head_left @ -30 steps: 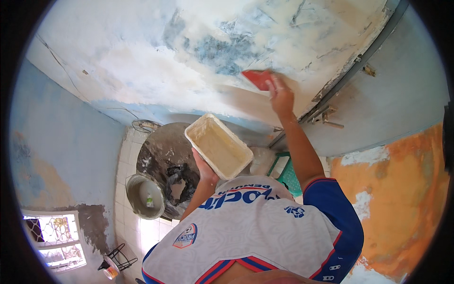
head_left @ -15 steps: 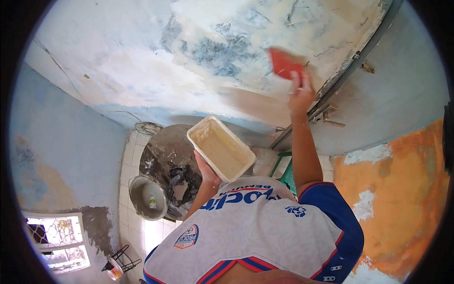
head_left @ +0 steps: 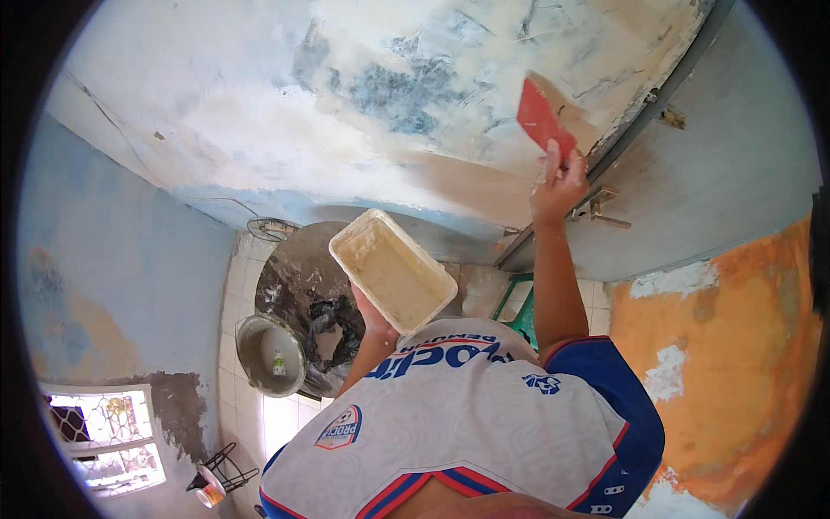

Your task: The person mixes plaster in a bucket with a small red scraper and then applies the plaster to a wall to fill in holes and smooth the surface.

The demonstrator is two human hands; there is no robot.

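My right hand [head_left: 560, 183] grips a red flat putty spreader [head_left: 543, 117], its blade against or very close to the patchy white and blue wall [head_left: 398, 95] beside the door frame. My left hand [head_left: 372, 311] holds a rectangular off-white tub [head_left: 393, 272] from its left side and underneath, in front of my chest. Creamy filler coats the tub's bottom and walls. Part of the left hand is hidden behind the tub. Specks of filler show on the right fingers.
Below left stands a round dirty table [head_left: 281, 259] with crumpled black plastic [head_left: 333, 324] on it. A grey bucket [head_left: 259, 355] holds a small bottle. A green chair [head_left: 519, 311] is behind my right arm. The grey door [head_left: 726, 147] has a handle [head_left: 609, 221].
My right hand has moved the spreader a little to the right along the wall and tilted it steeper. The tub in my left hand has shifted slightly left.
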